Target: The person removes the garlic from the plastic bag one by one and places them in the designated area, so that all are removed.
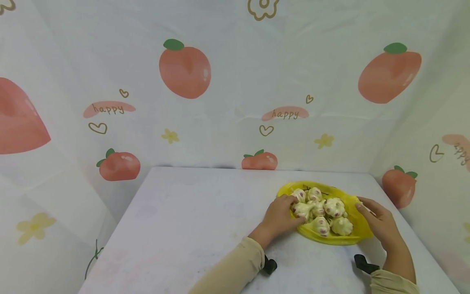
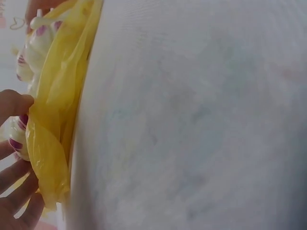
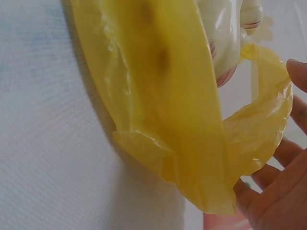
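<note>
A person sits at a white table [image 1: 191, 228] with both hands at a thin, crinkled yellow plastic bag [image 1: 352, 212] that lies open on the table's far right part. Inside the bag sits a heap of white garlic bulbs with purple streaks [image 1: 323, 212], touching one another.

The left hand [image 1: 280, 218] is at the bag's left edge. Its fingers are curled over the rim and rest on the nearest garlic bulbs; in the left wrist view the thumb [image 2: 14, 103] presses against the yellow plastic while the other fingers [image 2: 17, 191] lie slightly spread below it. Whether they actually pinch a bulb cannot be told.

The right hand [image 1: 380, 222] is at the bag's right edge. In the right wrist view its fingers [image 3: 283, 191] are loosely spread and lie under and beside a fold of the yellow plastic [image 3: 192, 120], touching it, with a garlic bulb [image 3: 223, 38] showing above the fold.

Both arms wear beige sleeves [image 1: 231, 271], each with a black strap at the wrist. Behind and beside the table hangs a white cloth backdrop printed with pink peaches [image 1: 185, 71], small hearts, yellow flowers and the word "happy".
</note>
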`<state>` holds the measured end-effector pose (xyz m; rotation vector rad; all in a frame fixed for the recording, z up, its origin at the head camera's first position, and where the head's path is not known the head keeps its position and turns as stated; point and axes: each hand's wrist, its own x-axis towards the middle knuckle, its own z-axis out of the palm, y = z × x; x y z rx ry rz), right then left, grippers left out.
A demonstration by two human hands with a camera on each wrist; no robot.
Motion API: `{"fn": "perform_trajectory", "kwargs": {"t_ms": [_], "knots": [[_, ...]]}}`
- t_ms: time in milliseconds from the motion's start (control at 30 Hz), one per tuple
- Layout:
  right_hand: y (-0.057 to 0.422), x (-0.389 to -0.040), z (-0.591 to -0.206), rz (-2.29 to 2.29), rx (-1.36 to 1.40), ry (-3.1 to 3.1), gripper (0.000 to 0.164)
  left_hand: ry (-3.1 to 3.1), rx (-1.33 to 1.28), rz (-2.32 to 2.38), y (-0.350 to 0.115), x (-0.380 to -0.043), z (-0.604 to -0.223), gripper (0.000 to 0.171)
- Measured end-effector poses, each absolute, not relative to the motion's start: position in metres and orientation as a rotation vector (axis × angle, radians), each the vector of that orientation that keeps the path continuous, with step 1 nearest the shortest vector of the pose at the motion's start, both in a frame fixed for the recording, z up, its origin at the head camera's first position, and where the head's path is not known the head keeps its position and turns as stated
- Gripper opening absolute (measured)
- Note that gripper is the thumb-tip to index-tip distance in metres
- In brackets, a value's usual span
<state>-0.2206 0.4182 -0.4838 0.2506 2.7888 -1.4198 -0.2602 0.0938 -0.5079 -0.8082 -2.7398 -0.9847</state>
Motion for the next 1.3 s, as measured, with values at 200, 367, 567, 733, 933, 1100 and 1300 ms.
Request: {"fn": "perform_trajectory", "kwargs": {"t_ms": [200,367,567,733,933,1100,1300], "knots": [[0.418,-0.22,-0.483,-1.42,0.259,2.78,0.075,-2.703,-0.813,-1.131,0.09,-0.262,-0.507,0.051],[0.418,-0.221,-0.482,-1.413,0.265,2.777,0.076,-2.591,-0.853,-1.28,0.085,-0.263,-0.498,0.046],[0.418,-0.219,-0.482,-1.424,0.278,2.758,0.077,-2.433,-0.902,-1.464,0.077,-0.262,-0.484,0.043],[0.418,-0.219,-0.482,-1.425,0.275,2.755,0.077,-2.365,-0.892,-1.483,0.065,-0.263,-0.477,0.043],[0.419,-0.221,-0.483,-1.412,0.291,2.748,0.079,-2.332,-0.815,-1.55,0.039,-0.269,-0.478,0.043],[0.42,-0.221,-0.483,-1.41,0.31,2.741,0.079,-2.362,-0.704,-1.576,0.013,-0.274,-0.486,0.043],[0.419,-0.221,-0.484,-1.426,0.31,2.727,0.079,-2.431,-0.574,-1.585,-0.015,-0.274,-0.496,0.044]]}}
